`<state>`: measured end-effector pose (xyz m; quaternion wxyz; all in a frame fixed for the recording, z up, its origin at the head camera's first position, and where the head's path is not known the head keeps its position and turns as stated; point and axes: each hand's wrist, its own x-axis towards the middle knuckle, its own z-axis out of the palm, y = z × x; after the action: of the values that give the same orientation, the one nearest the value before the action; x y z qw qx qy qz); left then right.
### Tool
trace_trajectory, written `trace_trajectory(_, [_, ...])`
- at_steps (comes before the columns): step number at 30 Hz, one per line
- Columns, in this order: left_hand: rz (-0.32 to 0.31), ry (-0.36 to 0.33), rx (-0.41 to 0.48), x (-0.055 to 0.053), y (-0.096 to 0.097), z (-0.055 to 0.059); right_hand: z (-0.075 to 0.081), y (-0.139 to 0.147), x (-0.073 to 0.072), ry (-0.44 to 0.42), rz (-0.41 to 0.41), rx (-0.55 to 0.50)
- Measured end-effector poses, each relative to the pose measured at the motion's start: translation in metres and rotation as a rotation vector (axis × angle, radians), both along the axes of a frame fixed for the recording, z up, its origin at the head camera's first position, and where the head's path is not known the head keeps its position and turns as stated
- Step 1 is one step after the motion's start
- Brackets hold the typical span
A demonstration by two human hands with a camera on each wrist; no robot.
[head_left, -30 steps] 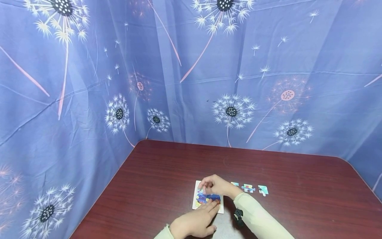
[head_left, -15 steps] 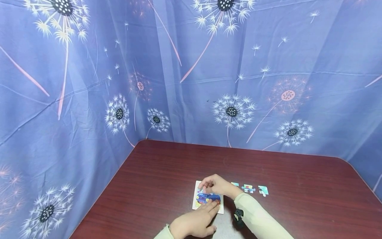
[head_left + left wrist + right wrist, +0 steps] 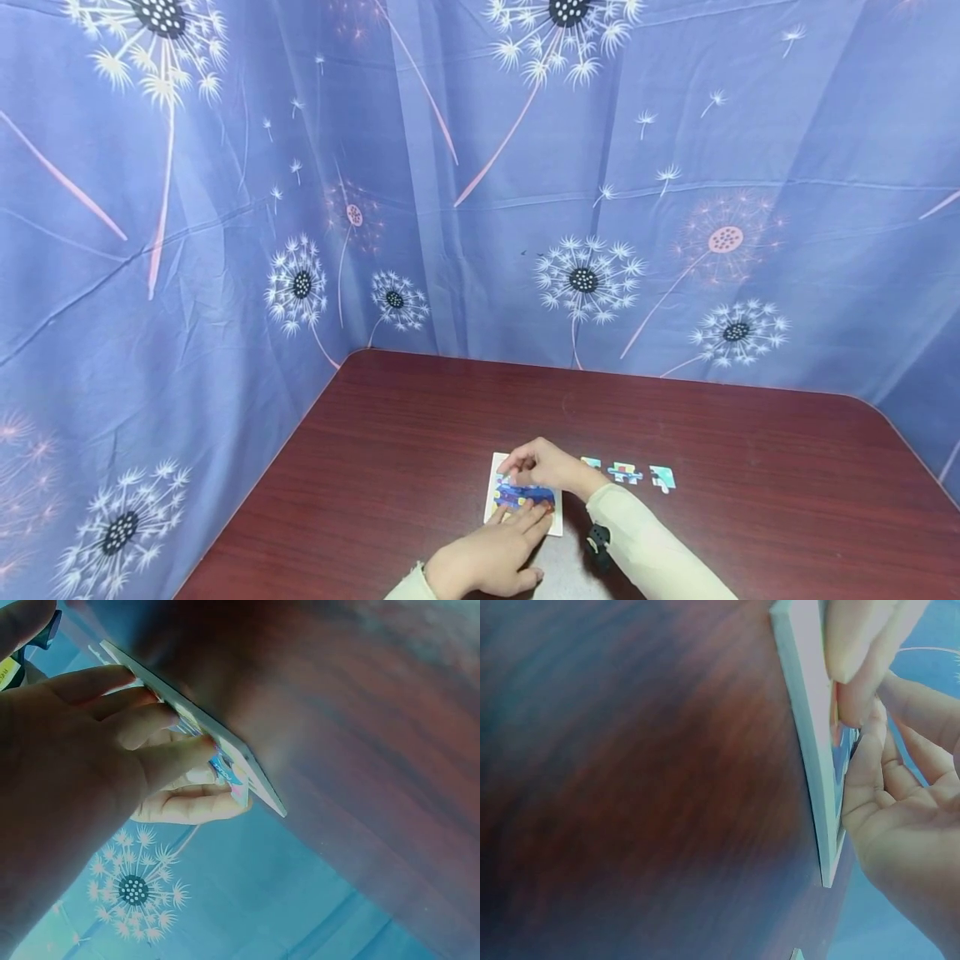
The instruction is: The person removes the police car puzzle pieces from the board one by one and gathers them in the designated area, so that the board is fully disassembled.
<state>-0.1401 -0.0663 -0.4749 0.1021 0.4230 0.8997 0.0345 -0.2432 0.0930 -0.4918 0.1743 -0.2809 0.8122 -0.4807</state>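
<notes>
A small jigsaw puzzle with a white frame (image 3: 557, 527) and a mostly blue picture lies on the table. My left hand (image 3: 491, 557) rests on its near part with the fingers spread and fairly straight. Over the far part, my right hand (image 3: 546, 465) has its fingers curled toward the thumb. In the left wrist view the right fingers pinch a puzzle piece (image 3: 238, 789) with blue and pink on it, close to the board. The right wrist view shows the right hand (image 3: 911, 814) beside the left fingers (image 3: 847, 652); the piece is mostly hidden there.
Right of the board lie three loose puzzle pieces: a partly covered one (image 3: 591, 462), a middle one (image 3: 624, 473) and a light teal one (image 3: 662, 477). The dark red wooden table (image 3: 420, 417) meets a blue dandelion-print curtain (image 3: 480, 275) at its back and left.
A finger of my left hand has spread leftward over the yellow near corner of the puzzle. My right hand stays almost still over the far part.
</notes>
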Motion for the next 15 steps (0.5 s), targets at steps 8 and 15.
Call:
trace_trajectory(8, [0.015, -0.068, 0.029, -0.0035, 0.0001, -0.0007, -0.0023, 0.0033, -0.0029, 0.031, 0.028, -0.039])
trace_trajectory(15, [-0.003, -0.061, 0.046, -0.004, -0.0011, 0.0005, -0.0038, 0.0067, -0.0058, -0.003, 0.031, -0.085])
